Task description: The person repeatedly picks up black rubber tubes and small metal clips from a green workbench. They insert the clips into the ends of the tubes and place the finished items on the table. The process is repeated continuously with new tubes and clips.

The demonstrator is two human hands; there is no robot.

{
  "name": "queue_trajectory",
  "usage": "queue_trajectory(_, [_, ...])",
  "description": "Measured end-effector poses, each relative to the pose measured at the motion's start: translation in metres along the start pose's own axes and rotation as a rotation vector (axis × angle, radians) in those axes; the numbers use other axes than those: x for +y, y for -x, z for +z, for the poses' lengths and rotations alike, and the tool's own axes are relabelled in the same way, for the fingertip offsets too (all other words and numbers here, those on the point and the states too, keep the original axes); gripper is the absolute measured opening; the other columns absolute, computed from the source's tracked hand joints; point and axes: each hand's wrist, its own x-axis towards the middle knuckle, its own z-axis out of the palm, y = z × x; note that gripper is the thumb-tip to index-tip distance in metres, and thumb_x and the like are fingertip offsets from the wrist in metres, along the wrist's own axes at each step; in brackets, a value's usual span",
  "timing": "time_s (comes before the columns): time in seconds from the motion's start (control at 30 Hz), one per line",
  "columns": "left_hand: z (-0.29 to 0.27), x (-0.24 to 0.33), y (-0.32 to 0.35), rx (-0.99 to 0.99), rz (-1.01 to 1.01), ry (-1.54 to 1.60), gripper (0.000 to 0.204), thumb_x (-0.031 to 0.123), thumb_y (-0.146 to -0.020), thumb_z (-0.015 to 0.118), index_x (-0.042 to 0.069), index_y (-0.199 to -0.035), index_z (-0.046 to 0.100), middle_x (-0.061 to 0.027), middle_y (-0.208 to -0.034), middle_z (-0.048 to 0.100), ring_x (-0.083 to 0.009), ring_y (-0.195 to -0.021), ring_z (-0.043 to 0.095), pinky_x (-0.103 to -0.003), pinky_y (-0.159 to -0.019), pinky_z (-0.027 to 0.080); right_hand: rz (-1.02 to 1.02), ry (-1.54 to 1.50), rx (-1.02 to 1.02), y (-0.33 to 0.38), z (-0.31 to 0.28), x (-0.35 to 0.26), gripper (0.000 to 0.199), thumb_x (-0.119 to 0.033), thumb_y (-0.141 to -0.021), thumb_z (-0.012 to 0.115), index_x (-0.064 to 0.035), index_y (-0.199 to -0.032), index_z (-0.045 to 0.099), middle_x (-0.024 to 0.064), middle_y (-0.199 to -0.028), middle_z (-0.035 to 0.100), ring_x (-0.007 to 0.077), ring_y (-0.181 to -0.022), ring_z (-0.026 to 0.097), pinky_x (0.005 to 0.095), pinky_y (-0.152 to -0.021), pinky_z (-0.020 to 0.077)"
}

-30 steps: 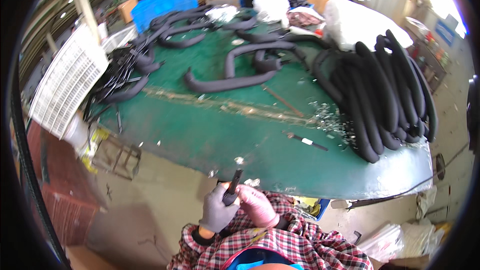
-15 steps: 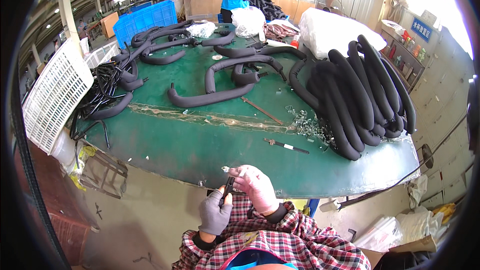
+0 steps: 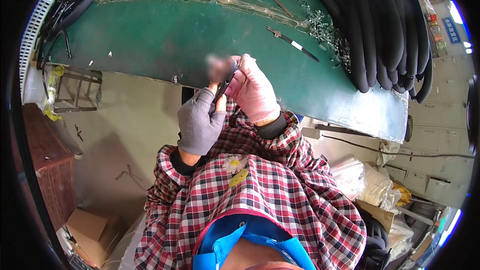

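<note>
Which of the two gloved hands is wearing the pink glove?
The right hand, wrapped over the thin black tool near the green table edge; the left hand wears a grey fingerless glove.

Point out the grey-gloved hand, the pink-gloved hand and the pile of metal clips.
left hand (image 3: 199, 124), head view, back of the grey glove
right hand (image 3: 254, 92), head view, back of the pink glove
metal clips (image 3: 327, 32), head view, middle of the pile

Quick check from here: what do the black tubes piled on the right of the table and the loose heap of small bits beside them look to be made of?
The black tubes look like foam or soft rubber: thick, matte, no glare, bending in smooth loops. The small bits look like bright metal, perhaps clips: silvery glints, thin angular shapes. Too small to be sure of their form.
</note>
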Motion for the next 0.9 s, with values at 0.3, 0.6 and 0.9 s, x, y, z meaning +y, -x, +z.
queue_trajectory(0.3, [0.003, -0.007, -0.002, -0.014, 0.081, -0.104, 0.037, 0.017, -0.09, 0.07, 0.003, -0.124, 0.066, -0.0164, -0.082, 0.064, -0.0374, -0.071, 0.065, -0.045, -0.061, 0.051, -0.001, 0.091, -0.112, 0.006, 0.001, -0.009, 0.033, -0.029, -0.099, 0.065, 0.0001, -0.116, 0.063, 0.0102, -0.108, 0.071, 0.0182, -0.093, 0.071, 0.0333, -0.082, 0.0599])
queue_trajectory(0.6, [0.012, -0.014, -0.002, -0.007, 0.096, -0.129, 0.038, 0.007, -0.092, 0.067, -0.001, -0.129, 0.062, -0.015, -0.079, 0.061, -0.0317, -0.064, 0.061, -0.04, -0.058, 0.047, -0.042, 0.041, -0.07, -0.001, -0.009, 0.001, 0.028, -0.022, -0.099, 0.066, 0.0019, -0.115, 0.066, 0.0086, -0.105, 0.071, 0.0141, -0.087, 0.068, 0.0291, -0.077, 0.0575])
queue_trajectory(0.9, [0.01, -0.014, -0.004, -0.034, 0.102, -0.124, 0.036, 0.007, -0.092, 0.067, -0.003, -0.126, 0.062, -0.0176, -0.084, 0.065, -0.0342, -0.069, 0.065, -0.042, -0.06, 0.05, 0.006, 0.012, -0.054, -0.002, -0.007, 0.005, 0.026, -0.018, -0.1, 0.064, 0.0041, -0.113, 0.066, 0.0127, -0.106, 0.072, 0.0194, -0.089, 0.069, 0.0325, -0.081, 0.0579])
